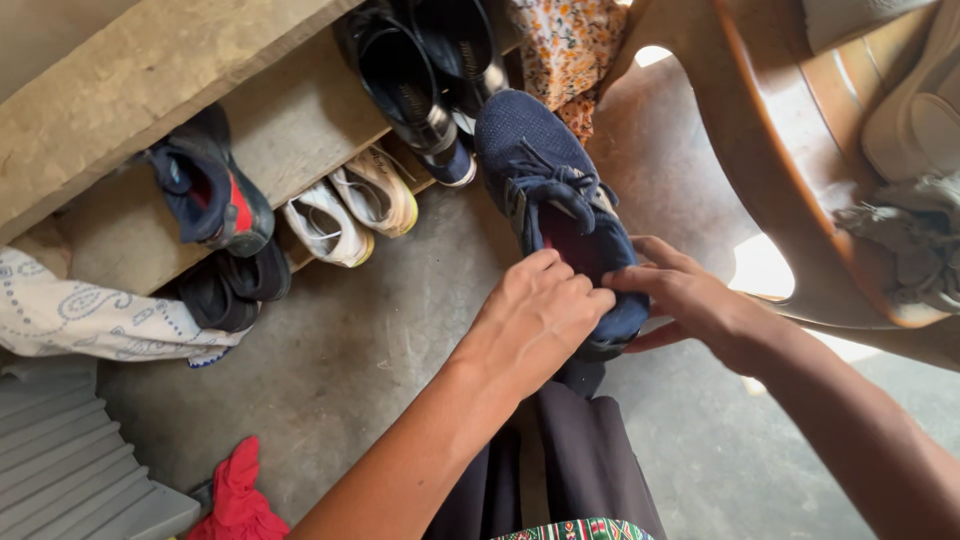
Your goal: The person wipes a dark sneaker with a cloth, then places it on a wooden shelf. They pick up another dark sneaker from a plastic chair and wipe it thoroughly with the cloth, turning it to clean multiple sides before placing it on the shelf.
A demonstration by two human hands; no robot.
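A dark blue sneaker (pixel 530 165) with laces and a red lining sits in the middle of the view, toe pointing away from me. My left hand (pixel 535 315) grips its heel collar from the left, fingers curled over the opening. On the other side, my right hand (pixel 685 300) holds the heel, fingertips pinching the collar next to my left hand. My dark trouser leg (pixel 585 450) runs up under the shoe's heel.
A concrete step (pixel 300 115) holds dark sandals (pixel 415 70), a pair of white sneakers (pixel 350 210), a navy and red shoe (pixel 205 190) and black shoes (pixel 235 290). A wooden chair (pixel 800 170) stands at right. Red cloth (pixel 235 495) lies on the floor.
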